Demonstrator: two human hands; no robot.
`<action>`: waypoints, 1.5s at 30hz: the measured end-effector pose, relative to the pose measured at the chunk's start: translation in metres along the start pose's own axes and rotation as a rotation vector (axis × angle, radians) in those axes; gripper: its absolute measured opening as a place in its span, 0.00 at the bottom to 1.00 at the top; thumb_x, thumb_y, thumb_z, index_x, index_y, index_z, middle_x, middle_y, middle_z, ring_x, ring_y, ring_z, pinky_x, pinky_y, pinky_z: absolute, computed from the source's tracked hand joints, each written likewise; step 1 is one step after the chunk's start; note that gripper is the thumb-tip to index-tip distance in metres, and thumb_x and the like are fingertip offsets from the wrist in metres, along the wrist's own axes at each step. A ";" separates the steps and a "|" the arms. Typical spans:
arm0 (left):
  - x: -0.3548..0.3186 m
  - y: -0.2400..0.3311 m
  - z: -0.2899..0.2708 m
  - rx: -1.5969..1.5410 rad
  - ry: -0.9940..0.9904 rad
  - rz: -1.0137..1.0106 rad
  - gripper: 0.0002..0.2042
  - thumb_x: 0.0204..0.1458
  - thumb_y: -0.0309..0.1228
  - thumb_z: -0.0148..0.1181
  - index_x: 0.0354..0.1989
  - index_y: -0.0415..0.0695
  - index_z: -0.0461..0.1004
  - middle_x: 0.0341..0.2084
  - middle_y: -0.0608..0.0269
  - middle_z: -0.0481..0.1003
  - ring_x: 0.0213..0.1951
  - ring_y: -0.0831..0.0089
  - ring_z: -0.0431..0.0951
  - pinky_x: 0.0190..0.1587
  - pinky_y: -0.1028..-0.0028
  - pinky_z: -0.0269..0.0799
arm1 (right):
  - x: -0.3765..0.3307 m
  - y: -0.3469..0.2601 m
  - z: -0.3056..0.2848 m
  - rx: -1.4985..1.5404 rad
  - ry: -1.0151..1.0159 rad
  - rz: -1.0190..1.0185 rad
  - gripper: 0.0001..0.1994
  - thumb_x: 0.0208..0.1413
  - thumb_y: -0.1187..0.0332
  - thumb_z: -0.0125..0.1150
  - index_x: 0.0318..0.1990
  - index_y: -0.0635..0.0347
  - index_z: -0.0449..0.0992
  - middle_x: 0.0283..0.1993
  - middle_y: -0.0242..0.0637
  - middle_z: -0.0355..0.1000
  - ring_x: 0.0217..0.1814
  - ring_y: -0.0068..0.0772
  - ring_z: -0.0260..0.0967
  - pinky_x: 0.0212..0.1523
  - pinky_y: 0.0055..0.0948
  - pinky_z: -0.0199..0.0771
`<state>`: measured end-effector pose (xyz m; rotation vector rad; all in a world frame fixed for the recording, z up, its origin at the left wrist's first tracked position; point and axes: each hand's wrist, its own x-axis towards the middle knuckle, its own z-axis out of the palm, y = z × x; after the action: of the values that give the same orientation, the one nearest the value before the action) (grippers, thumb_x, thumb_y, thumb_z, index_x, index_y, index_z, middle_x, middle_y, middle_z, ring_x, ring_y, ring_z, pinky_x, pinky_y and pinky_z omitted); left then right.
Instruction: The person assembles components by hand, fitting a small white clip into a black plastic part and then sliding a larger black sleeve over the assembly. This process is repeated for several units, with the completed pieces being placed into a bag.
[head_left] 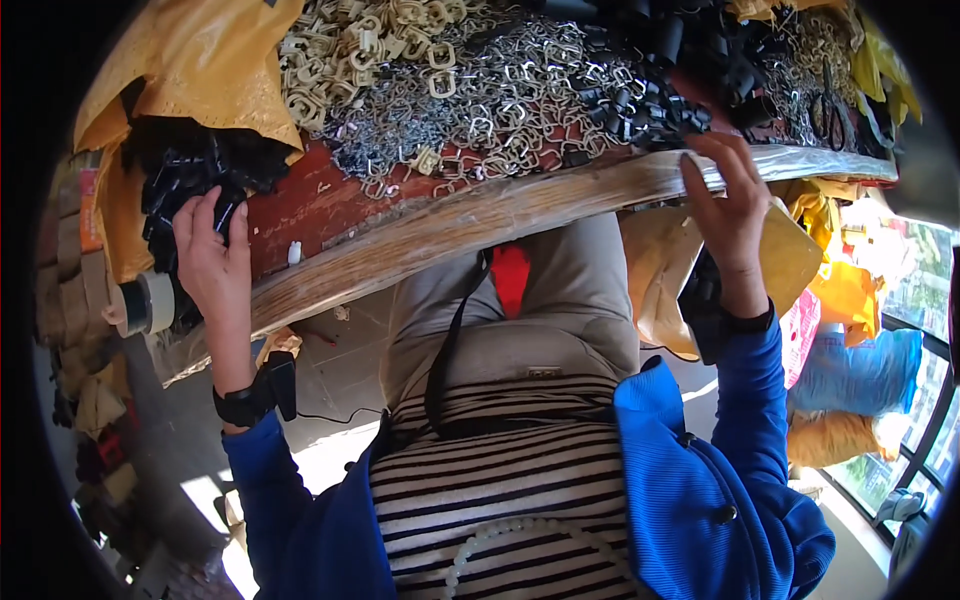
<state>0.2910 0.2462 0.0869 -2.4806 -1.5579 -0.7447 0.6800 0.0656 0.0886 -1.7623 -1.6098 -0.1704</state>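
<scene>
At the table's left end, my left hand (212,262) reaches into a pile of glossy black plastic parts (170,195). Its thumb and fingers close on either side of one black plastic part (228,206). My right hand (730,200) is over the table's front edge at the right, with thumb and fingers apart and nothing seen between them. Its fingertips are nearest a heap of small black plastic pieces (635,115). Silver metal loops (500,95) and cream plastic buckles (370,45) are heaped between the hands.
A yellow sack (205,70) droops over the table's left end. The wooden front edge (480,220) carries clear wrapping. Tape rolls (150,303) and a small white piece (294,253) are at the left. Below the right side, an open pale bag (655,265) hangs by my knee.
</scene>
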 end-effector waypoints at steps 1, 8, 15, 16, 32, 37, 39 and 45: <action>-0.001 -0.005 -0.002 0.062 0.102 0.097 0.12 0.44 0.32 0.53 0.38 0.43 0.68 0.31 0.58 0.67 0.31 0.63 0.70 0.33 0.72 0.65 | 0.006 -0.010 0.010 0.008 -0.005 -0.010 0.08 0.39 0.75 0.56 0.31 0.60 0.71 0.32 0.38 0.67 0.33 0.37 0.65 0.33 0.27 0.64; -0.003 -0.038 -0.011 0.101 -0.126 -0.017 0.14 0.43 0.34 0.53 0.38 0.41 0.68 0.36 0.57 0.66 0.37 0.61 0.68 0.37 0.72 0.64 | 0.042 -0.078 0.083 0.253 -0.323 -0.351 0.06 0.39 0.76 0.55 0.29 0.62 0.70 0.26 0.37 0.65 0.28 0.38 0.64 0.29 0.28 0.64; -0.015 -0.058 -0.011 0.099 -0.074 -0.021 0.14 0.43 0.33 0.53 0.38 0.42 0.68 0.35 0.59 0.66 0.35 0.60 0.69 0.35 0.70 0.65 | 0.060 -0.104 0.136 0.174 -0.338 -0.481 0.04 0.38 0.74 0.54 0.25 0.61 0.68 0.24 0.36 0.62 0.25 0.39 0.62 0.26 0.32 0.63; -0.016 -0.060 -0.011 0.099 -0.116 -0.036 0.14 0.43 0.33 0.53 0.39 0.42 0.67 0.35 0.59 0.66 0.35 0.60 0.69 0.35 0.70 0.65 | 0.060 -0.105 0.143 0.121 -0.369 -0.480 0.04 0.38 0.73 0.53 0.25 0.60 0.67 0.24 0.36 0.61 0.26 0.39 0.63 0.27 0.32 0.63; -0.019 -0.063 -0.018 -0.428 0.069 -0.271 0.11 0.49 0.32 0.50 0.37 0.40 0.69 0.35 0.65 0.68 0.32 0.79 0.69 0.32 0.81 0.63 | 0.057 -0.109 0.157 -0.024 -0.431 -0.529 0.05 0.37 0.74 0.51 0.24 0.59 0.62 0.26 0.37 0.60 0.22 0.38 0.64 0.22 0.31 0.66; 0.004 -0.026 -0.016 -0.951 0.147 -0.413 0.12 0.51 0.33 0.46 0.40 0.40 0.66 0.38 0.64 0.67 0.31 0.79 0.69 0.30 0.84 0.62 | 0.062 -0.091 0.138 -0.135 -0.544 -0.504 0.05 0.40 0.74 0.47 0.27 0.63 0.61 0.27 0.40 0.60 0.19 0.39 0.65 0.17 0.31 0.66; 0.011 0.021 -0.016 -1.388 0.073 -0.525 0.14 0.52 0.35 0.43 0.45 0.42 0.61 0.40 0.58 0.65 0.31 0.75 0.69 0.28 0.86 0.63 | 0.065 -0.075 0.129 -0.122 -0.537 -0.496 0.07 0.41 0.74 0.45 0.29 0.65 0.60 0.30 0.42 0.60 0.20 0.38 0.66 0.16 0.31 0.66; 0.008 0.086 0.018 -1.938 -0.600 -0.277 0.16 0.53 0.37 0.40 0.46 0.41 0.56 0.38 0.55 0.64 0.24 0.76 0.64 0.23 0.83 0.63 | 0.063 -0.042 0.090 0.596 -0.366 -0.211 0.07 0.41 0.71 0.49 0.28 0.65 0.63 0.23 0.48 0.65 0.28 0.49 0.64 0.28 0.37 0.65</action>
<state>0.3749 0.2188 0.0887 -3.8400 -1.4387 -2.7875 0.6225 0.1665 0.0756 -1.2051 -1.8536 0.5148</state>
